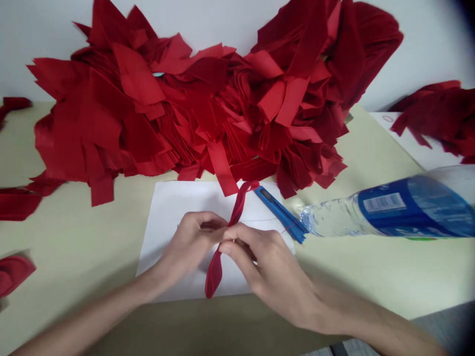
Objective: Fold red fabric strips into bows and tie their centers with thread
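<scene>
1. So, L hand (196, 240) & R hand (267, 269) both pinch the strip (214, 277) mid-length, above the paper (163, 237).
2. It's bunched there; folds could spring open if either pinch slackens.
3. The hands overlap, so can't tell what's btwn the tips.
4. Near R hand: knife (280, 212) & bottle (376, 210); a careless R swing could shove one into the other (pile (185, 113) is just behind, btw).

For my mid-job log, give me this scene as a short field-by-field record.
Left hand: at the middle of the red strip, grip partly hidden
Right hand: pinching the red strip
Red strip: ends jut beyond both hands
White sheet: under the hands
Blue cutter: lies over the sheet's right edge
Bottle: blue-labelled, right of cutter
Red pile: strips heaped behind the sheet
</scene>
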`<state>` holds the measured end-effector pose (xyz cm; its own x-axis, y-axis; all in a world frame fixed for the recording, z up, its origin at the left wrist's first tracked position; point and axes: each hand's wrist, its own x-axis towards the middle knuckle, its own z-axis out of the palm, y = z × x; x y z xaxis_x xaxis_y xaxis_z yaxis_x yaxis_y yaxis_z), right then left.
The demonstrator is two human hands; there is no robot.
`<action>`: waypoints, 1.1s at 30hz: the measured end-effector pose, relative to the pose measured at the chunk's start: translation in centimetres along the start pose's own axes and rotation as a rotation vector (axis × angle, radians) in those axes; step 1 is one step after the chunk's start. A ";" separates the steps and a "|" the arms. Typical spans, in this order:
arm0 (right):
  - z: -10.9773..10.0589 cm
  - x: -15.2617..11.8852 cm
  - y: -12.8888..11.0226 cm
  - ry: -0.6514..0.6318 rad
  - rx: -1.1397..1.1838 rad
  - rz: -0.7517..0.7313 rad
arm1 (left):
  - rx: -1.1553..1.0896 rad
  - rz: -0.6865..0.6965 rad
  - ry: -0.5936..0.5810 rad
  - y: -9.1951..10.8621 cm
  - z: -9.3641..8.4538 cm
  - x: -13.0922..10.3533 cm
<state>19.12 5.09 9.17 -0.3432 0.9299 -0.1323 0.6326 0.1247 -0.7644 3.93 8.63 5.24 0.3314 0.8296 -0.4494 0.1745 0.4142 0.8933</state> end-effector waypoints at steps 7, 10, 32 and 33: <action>-2.1 -0.9 2.9 -0.035 0.115 0.141 | -0.394 -0.191 -0.280 0.5 -1.4 1.0; -2.1 -1.0 3.3 -0.058 0.119 0.152 | -0.468 -0.233 -0.351 0.0 -1.5 1.1; -2.8 0.7 5.1 0.042 -0.072 0.010 | -0.550 -0.259 -0.275 0.4 -2.0 0.9; -2.7 0.7 5.0 0.086 -0.085 -0.024 | -0.542 -0.258 -0.280 0.4 -1.9 0.8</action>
<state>23.89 7.31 6.99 -0.3004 0.9521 -0.0574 0.6829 0.1727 -0.7099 2.49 10.20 5.25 0.5831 0.5800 -0.5688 -0.1867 0.7771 0.6010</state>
